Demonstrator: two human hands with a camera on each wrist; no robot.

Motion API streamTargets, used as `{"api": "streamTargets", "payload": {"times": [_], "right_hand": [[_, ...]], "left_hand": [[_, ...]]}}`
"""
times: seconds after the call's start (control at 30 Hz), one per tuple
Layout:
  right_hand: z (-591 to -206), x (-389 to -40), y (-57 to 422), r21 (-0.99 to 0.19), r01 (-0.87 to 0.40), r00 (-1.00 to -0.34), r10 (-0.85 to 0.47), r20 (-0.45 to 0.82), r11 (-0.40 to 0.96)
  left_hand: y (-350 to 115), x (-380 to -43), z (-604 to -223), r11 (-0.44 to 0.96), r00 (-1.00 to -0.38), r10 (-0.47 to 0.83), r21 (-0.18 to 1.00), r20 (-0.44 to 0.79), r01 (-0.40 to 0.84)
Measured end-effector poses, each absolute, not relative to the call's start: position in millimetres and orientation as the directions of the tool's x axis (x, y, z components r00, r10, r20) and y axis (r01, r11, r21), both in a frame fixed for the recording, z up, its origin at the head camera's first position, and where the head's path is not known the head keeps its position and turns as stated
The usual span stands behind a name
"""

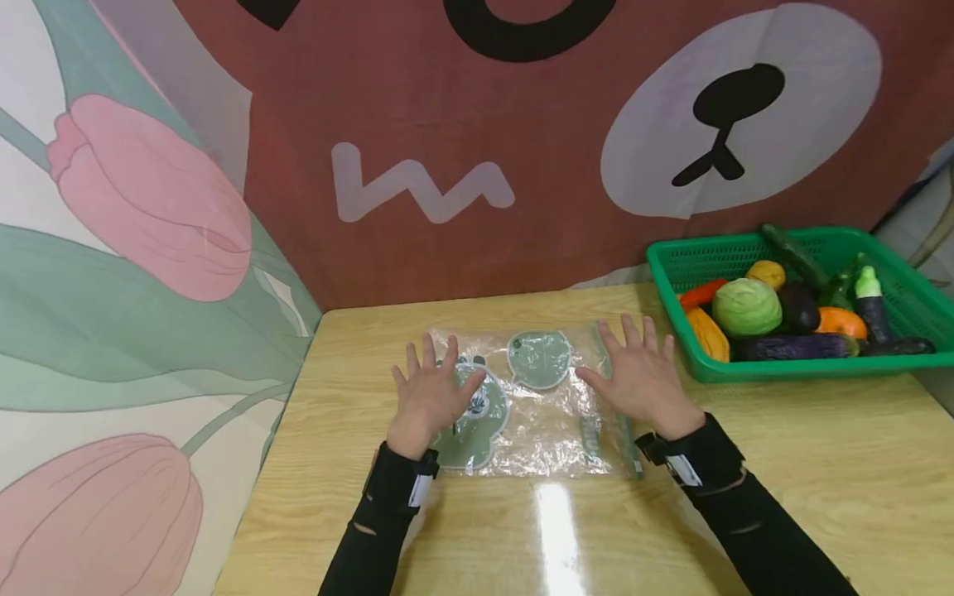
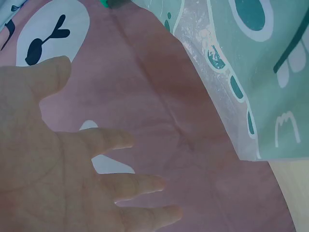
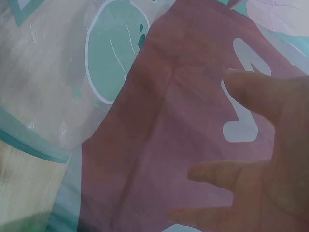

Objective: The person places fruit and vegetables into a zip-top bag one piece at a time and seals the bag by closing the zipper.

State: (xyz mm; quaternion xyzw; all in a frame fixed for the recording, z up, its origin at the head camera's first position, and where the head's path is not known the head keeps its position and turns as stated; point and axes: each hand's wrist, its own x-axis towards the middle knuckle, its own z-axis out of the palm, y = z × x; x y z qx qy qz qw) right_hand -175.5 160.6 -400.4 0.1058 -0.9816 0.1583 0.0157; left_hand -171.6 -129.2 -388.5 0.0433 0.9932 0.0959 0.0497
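A clear plastic bag (image 1: 537, 426) printed with green cartoon shapes lies flat on the wooden table, glossy and slightly wrinkled. Over its left part, my left hand (image 1: 430, 396) is spread with fingers straight, covering some of the larger green print (image 1: 473, 443). My right hand (image 1: 641, 372), also spread wide, is at the bag's right end, close to the green strip (image 1: 629, 447) along that edge. A smaller green round print (image 1: 540, 360) shows between the hands. Both wrist views show extended fingers with nothing held, the left hand (image 2: 72, 154) and the right hand (image 3: 285, 135).
A green plastic basket (image 1: 674, 335) stands at the right, filled with vegetables, among them a cabbage (image 1: 748, 307) and a long eggplant (image 1: 796, 347). Behind the table (image 1: 320, 513) hangs a brown bear-print cloth (image 1: 447, 257). A tulip-print cloth (image 1: 142, 356) borders the left side.
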Motion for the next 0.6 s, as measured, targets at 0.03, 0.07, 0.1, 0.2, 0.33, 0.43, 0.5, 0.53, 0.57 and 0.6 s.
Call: {"api": "streamTargets", "payload": {"times": [0.03,0.07,0.1,0.2,0.33,0.43,0.5,0.53,0.57,0.6], "right_hand": [[-399.9,-175.5,160.6,-0.307,-0.214,-0.977,-0.203,0.066,0.928],[-399.5,-175.6,160.5,-0.307,-0.214,-0.977,-0.203,0.068,0.927],[-399.3,-175.9,160.4,-0.308,-0.215,-0.977,-0.204,0.070,0.927],[-397.6,-176.4,160.4,-0.307,-0.221,-0.975,-0.207,0.078,0.926],[-397.8,-178.5,159.2,-0.310,-0.226,-0.974,-0.212,0.081,0.923],[-398.5,-179.8,158.1,-0.319,-0.227,-0.974,-0.214,0.078,0.920],[-398.8,-180.3,157.7,-0.321,-0.228,-0.974,-0.215,0.076,0.919],[-399.1,-180.6,157.5,-0.321,-0.229,-0.973,-0.216,0.077,0.919],[-399.5,-180.8,157.4,-0.322,-0.230,-0.973,-0.217,0.077,0.918],[-400.0,-181.0,157.3,-0.322,-0.231,-0.973,-0.217,0.077,0.918]], "left_hand": [[-129.1,-171.8,-388.5,0.976,-0.991,0.100,0.201,-0.087,0.080],[-129.0,-171.9,-388.5,0.976,-0.991,0.101,0.200,-0.087,0.082],[-129.2,-172.0,-388.5,0.977,-0.991,0.102,0.198,-0.086,0.083],[-129.1,-172.0,-387.6,0.976,-0.990,0.106,0.201,-0.089,0.087],[-131.0,-171.0,-385.8,0.977,-0.990,0.098,0.197,-0.106,0.076],[-132.9,-170.2,-385.0,0.978,-0.990,0.097,0.197,-0.106,0.075],[-134.1,-169.8,-384.9,0.977,-0.990,0.099,0.197,-0.100,0.078],[-134.6,-169.7,-385.0,0.978,-0.990,0.100,0.194,-0.098,0.080],[-135.0,-169.6,-385.2,0.978,-0.990,0.102,0.192,-0.096,0.082],[-135.4,-169.5,-385.6,0.978,-0.990,0.105,0.188,-0.091,0.086]]}}
